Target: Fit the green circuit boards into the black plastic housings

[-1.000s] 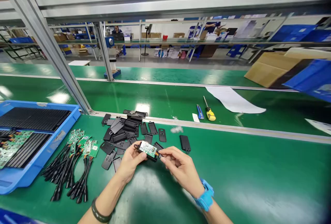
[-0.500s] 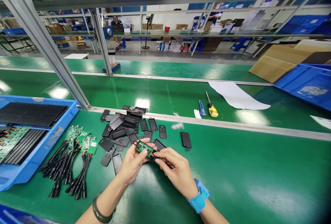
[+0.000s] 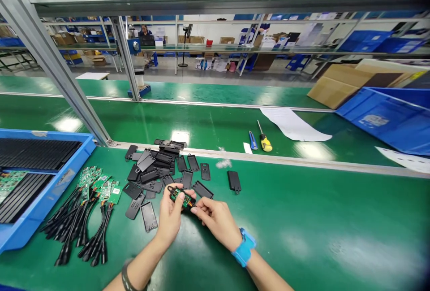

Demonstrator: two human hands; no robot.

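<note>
My left hand (image 3: 169,214) is closed around a black plastic case half with a green circuit board (image 3: 183,198) seated in it, component side up, thumb pressing on the board. A small display shows at the board's left end, and red, yellow and black wires at its right end. There my right hand (image 3: 220,223) pinches the board's black cable, mostly hidden by the fingers. Just beyond the hands lies a heap of black case parts (image 3: 157,172), with one open case half (image 3: 148,216) left of my left hand.
Left, several green boards with black cables (image 3: 90,210) lie beside a blue tray (image 3: 72,172) of black parts and boards. A closed black case (image 3: 234,180) lies right of the heap. Farther off are a blue cutter (image 3: 253,141), a yellow screwdriver (image 3: 265,142), paper (image 3: 295,125) and a blue bin (image 3: 386,118).
The view has shifted a little, moving the scene left. My right fingertips have moved close against the wire end of the board; my left hand keeps its hold.
</note>
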